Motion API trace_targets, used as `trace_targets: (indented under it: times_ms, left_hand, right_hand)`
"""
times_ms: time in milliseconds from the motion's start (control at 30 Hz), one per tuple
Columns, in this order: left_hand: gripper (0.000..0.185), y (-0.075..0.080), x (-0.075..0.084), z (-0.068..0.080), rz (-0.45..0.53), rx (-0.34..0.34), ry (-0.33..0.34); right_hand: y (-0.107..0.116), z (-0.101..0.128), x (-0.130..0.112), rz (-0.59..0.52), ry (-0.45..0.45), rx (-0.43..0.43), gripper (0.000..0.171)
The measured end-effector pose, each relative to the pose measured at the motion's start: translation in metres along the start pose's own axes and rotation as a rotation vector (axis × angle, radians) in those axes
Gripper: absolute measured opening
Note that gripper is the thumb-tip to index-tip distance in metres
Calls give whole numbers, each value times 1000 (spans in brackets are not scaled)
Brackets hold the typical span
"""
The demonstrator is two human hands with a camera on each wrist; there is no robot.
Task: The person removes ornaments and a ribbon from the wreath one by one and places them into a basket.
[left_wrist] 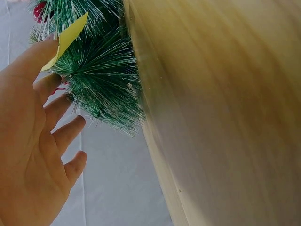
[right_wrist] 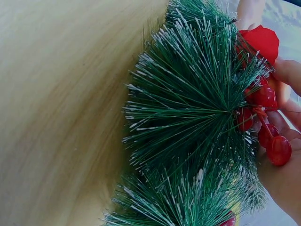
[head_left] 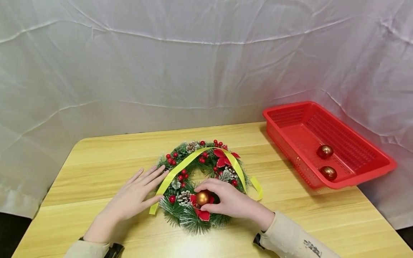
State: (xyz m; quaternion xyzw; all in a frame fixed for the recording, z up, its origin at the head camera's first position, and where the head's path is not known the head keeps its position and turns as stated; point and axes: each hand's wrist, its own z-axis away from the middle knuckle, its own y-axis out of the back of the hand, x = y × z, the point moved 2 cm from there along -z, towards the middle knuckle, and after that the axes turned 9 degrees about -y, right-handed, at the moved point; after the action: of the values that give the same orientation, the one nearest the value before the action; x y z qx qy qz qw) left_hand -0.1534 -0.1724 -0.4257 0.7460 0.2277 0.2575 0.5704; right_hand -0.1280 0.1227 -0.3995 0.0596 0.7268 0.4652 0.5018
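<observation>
A green pine wreath (head_left: 180, 211) with red berries, pinecones and red flowers lies on the wooden table (head_left: 96, 168). A yellow ribbon (head_left: 180, 166) drapes over it. My right hand (head_left: 222, 199) curls round a gold ball (head_left: 203, 197) at the wreath's near edge, fingers (right_wrist: 284, 75) among the berries (right_wrist: 273, 141). My left hand (head_left: 138, 193) lies flat with straight fingers (left_wrist: 28, 61) against the wreath's left side (left_wrist: 101, 89), touching the ribbon's end (left_wrist: 68, 37).
A red plastic basket (head_left: 368, 175) stands at the table's right, holding two gold balls (head_left: 324, 151) (head_left: 328, 172). A white creased cloth (head_left: 193, 71) hangs behind the table. The table's front edge runs close to my sleeves.
</observation>
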Motion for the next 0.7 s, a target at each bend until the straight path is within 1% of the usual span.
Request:
trace_targets:
  times_ms: [467,700]
  left_hand:
    - [69,-1,-1,0,-3,-5,0]
    - [69,0,0,-1,1,-3,-2]
  right_hand:
    - [5,1,-5,-43,11,39,42]
    - [12,1,-8,-45,76,98,40]
